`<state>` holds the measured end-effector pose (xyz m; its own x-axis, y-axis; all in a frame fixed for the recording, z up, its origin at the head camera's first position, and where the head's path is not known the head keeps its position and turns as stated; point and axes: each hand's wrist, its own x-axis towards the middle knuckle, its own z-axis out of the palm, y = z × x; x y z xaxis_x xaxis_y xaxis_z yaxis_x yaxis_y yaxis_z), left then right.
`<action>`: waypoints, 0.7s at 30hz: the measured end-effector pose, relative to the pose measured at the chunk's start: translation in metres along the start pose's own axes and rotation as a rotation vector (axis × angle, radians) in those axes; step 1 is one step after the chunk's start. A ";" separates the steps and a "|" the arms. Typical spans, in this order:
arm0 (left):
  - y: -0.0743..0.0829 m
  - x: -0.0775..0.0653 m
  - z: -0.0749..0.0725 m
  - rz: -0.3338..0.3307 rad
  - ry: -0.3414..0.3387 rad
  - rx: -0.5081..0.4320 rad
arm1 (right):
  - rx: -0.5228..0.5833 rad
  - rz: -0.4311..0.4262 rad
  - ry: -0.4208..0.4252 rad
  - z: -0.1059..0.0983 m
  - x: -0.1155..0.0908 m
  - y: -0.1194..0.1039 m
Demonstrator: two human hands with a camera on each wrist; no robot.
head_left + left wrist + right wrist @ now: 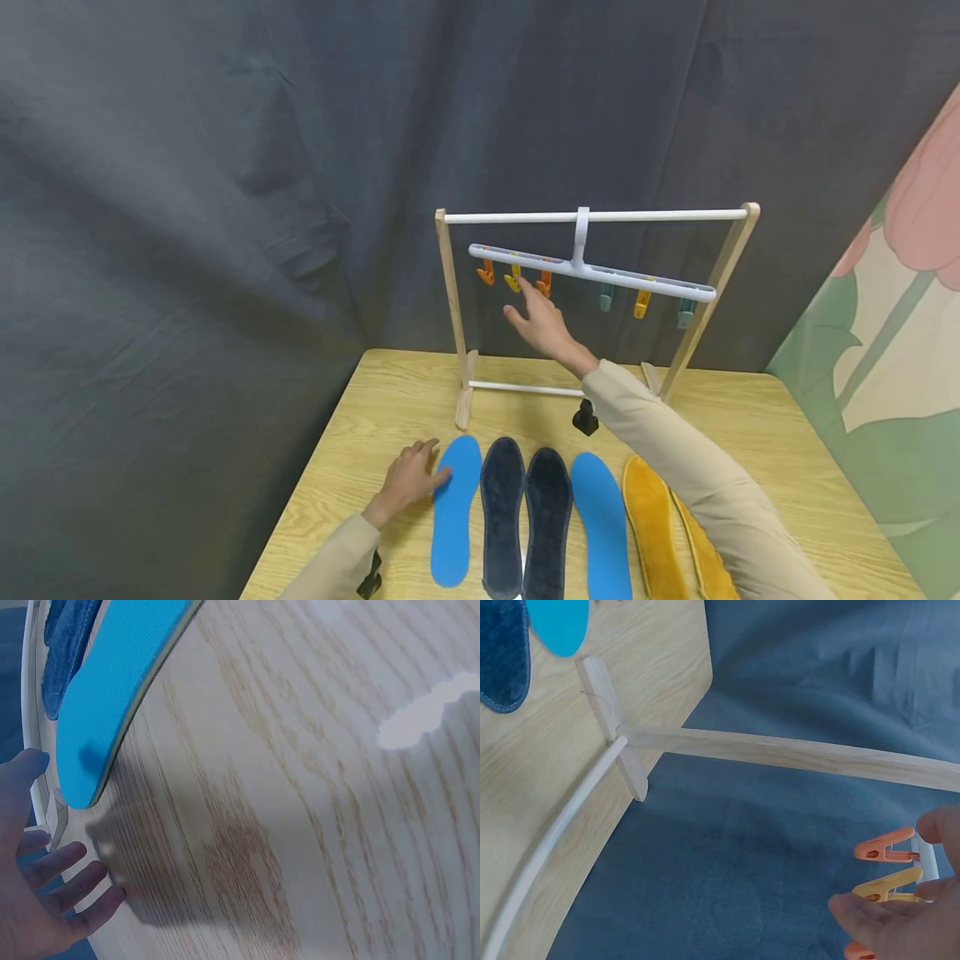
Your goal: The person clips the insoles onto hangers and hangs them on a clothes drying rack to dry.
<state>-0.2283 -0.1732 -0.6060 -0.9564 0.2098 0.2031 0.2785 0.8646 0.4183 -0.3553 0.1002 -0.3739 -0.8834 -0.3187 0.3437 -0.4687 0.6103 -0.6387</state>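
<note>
My right hand [543, 322] is raised to a white hanger [645, 283], its fingertips right at a yellow clothespin [889, 886]. Thumb and forefinger are spread apart, not pinching it. Orange clothespins [486, 272] flank the yellow one on the hanger's left half. Low over the table, my left hand [408, 481] has its fingers loosely spread beside a blue insole [453, 533]. In the head view its thumb overlaps that insole's left edge. Two dark insoles [502, 517] lie to the right of it, followed by a second blue insole [603, 525] and two yellow insoles [652, 525].
A wooden rack [452, 292] with white rods stands at the back of the table [390, 392], and the hanger hangs tilted from its top rod [660, 215]. Two teal clothespins [606, 297] and another yellow one are on the right half. Dark cloth [225, 250] covers the wall behind.
</note>
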 end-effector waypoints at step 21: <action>0.004 -0.006 0.004 0.113 0.038 0.101 | -0.018 0.048 -0.055 0.004 0.006 -0.007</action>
<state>-0.2219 -0.1694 -0.6091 -0.9150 0.2922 0.2783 0.3717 0.8786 0.2998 -0.3576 0.0916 -0.3701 -0.9041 -0.3279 0.2739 -0.4258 0.6386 -0.6410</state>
